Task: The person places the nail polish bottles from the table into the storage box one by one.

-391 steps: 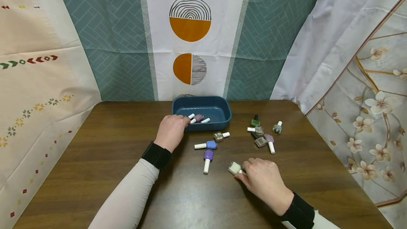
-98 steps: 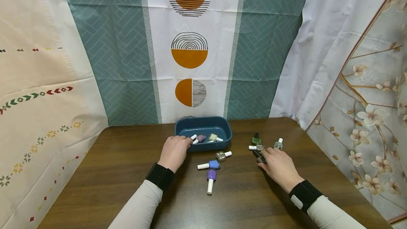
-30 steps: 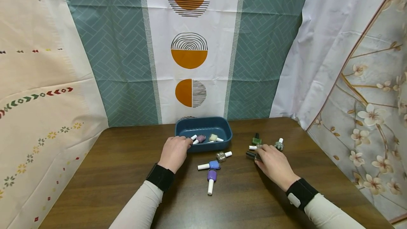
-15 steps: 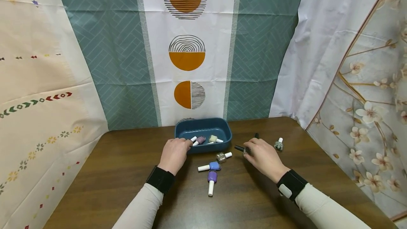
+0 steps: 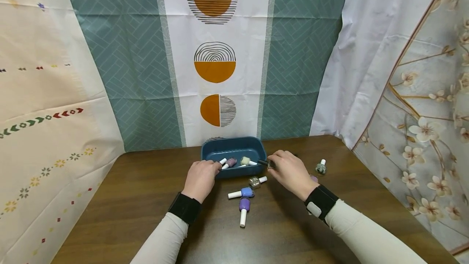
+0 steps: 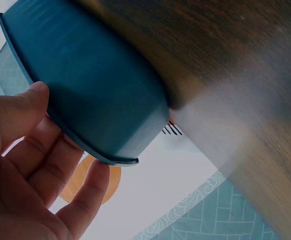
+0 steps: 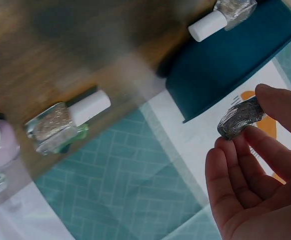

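Because the left grip (image 5: 201,176) pinches the left end of the blue bin (image 5: 238,172), any tug could tilt it. At the bin's right end, the right grip (image 5: 291,170) holds a black-capped bottle (image 7: 239,119), thumb against fingers; clipping the bin could dislodge it.

Tray (image 5: 239,172): at the far side of the desk (image 5: 121,199), between the left hand (image 5: 200,177) and right hand (image 5: 289,170); left hand at its rim.
Held bottle (image 7: 240,118): in the right hand, by the tray's right end.
Tray bottles (image 5: 231,161): inside, right of the left hand.
First loose bottle (image 5: 254,182): before the tray, between the hands.
Second loose bottle (image 5: 247,192): before the first, leftward.
Third loose bottle (image 5: 244,204): before the second.
Outer bottle (image 5: 321,168): on the desk, right of the right hand.
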The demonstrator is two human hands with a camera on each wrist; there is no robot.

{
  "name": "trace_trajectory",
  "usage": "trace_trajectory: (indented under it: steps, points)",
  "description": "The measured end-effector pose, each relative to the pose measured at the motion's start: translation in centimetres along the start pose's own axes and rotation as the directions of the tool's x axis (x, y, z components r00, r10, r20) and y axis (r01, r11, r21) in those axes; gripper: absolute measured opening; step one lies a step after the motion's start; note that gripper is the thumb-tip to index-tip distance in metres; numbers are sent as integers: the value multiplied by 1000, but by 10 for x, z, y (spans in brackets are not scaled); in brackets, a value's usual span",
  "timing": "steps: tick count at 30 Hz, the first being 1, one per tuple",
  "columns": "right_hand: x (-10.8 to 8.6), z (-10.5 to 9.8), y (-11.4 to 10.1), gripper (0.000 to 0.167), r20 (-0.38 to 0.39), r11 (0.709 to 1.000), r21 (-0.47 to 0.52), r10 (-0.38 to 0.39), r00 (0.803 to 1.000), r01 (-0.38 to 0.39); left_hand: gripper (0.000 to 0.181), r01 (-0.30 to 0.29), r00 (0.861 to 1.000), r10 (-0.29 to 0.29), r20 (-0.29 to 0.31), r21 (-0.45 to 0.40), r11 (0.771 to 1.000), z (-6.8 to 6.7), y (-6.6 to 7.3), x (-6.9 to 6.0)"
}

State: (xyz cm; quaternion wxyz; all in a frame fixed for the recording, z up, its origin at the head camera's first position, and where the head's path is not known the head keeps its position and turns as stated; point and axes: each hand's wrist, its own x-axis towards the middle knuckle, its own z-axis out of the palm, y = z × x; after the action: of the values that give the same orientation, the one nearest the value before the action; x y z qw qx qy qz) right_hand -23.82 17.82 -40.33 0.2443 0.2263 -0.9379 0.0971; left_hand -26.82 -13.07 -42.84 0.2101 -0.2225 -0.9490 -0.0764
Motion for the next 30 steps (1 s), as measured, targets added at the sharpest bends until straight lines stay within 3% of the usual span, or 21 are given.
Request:
trace_trajectory:
  steps: [6, 14, 21, 30]
  points:
    - [14, 3, -7, 38, 16, 1000, 14, -4, 1000, 4, 11, 2, 1000, -2, -7, 9, 1000, 1, 0, 0]
    - [34, 7, -17, 39, 93, 999, 36, 29, 995, -33, 11, -1, 1000, 1, -17, 0, 1000, 1, 0, 0]
    - [48, 14, -23, 37, 100, 999, 35, 35, 994, -39, 10, 3, 1000, -4, -25, -10, 1000, -1, 1, 0]
    - [64, 23, -32, 35, 157, 992, 79, 83, 984, -97, 10, 13, 1000, -13, -16, -20, 1000, -1, 2, -1]
